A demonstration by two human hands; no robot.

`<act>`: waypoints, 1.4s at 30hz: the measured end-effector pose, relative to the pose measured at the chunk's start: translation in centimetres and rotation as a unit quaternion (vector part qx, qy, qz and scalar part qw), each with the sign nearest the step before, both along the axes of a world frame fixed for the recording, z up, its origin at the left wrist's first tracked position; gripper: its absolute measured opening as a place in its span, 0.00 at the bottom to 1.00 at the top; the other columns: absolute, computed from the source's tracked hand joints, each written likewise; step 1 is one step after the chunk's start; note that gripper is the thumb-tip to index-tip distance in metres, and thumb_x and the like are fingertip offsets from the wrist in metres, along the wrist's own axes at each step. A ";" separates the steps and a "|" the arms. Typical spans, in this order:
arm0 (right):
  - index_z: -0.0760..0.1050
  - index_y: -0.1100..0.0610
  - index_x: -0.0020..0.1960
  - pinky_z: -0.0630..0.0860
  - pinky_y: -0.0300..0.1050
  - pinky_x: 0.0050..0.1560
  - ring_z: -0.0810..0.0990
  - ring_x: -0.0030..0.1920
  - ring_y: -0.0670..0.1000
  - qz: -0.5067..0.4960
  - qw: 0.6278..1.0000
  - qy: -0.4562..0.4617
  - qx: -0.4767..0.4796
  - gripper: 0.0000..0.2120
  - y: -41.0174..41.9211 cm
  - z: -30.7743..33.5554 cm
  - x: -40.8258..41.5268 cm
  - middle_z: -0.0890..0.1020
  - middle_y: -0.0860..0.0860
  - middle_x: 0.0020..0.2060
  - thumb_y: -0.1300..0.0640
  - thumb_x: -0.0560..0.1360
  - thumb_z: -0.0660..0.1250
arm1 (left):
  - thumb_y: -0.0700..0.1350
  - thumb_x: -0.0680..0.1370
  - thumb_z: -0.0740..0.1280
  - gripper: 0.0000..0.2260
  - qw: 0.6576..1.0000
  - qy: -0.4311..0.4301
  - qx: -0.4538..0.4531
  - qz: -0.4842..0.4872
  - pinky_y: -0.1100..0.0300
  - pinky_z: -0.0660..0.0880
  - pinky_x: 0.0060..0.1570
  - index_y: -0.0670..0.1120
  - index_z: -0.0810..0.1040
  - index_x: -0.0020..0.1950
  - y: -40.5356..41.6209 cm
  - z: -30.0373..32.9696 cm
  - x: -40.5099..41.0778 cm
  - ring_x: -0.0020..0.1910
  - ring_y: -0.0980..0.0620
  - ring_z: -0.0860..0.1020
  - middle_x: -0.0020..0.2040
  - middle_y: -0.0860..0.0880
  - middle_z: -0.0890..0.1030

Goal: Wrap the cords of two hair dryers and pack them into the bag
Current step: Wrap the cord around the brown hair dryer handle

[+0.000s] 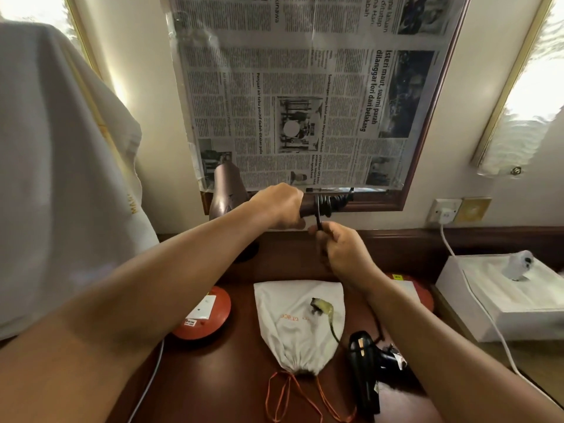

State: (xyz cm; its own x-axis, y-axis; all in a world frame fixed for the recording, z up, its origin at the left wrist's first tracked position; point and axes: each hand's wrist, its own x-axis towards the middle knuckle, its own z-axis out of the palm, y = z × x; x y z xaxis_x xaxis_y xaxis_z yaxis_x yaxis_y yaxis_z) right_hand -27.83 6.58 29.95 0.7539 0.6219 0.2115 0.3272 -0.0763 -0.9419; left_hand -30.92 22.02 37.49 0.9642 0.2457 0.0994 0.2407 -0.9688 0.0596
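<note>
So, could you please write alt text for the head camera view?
Left hand grips a bronze hair dryer by its handle while the right hand winds its black cord around it. Below, on the wooden desk, lie a white drawstring bag and a black hair dryer.

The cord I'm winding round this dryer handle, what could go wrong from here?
1. The coils sit near the handle's end; if the right hand slackens its grip on the cord, they could slide off and unwind.
2. The plug lies on the white bag; pulling cord in may drag it, perhaps shifting the bag.
3. The left hand alone holds the bronze dryer up, so a hard tug might twist it.
</note>
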 end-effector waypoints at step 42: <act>0.77 0.64 0.43 0.72 0.48 0.42 0.78 0.42 0.59 -0.128 0.948 -0.233 -0.175 0.15 0.7 5.2 0.4 0.81 0.60 0.40 0.59 0.80 0.56 | 0.49 0.72 0.71 0.13 0.999 0.023 0.030 0.025 0.55 0.72 0.39 0.46 0.76 0.53 -1.3 -0.4 -0.6 0.41 0.46 0.76 0.43 0.49 0.75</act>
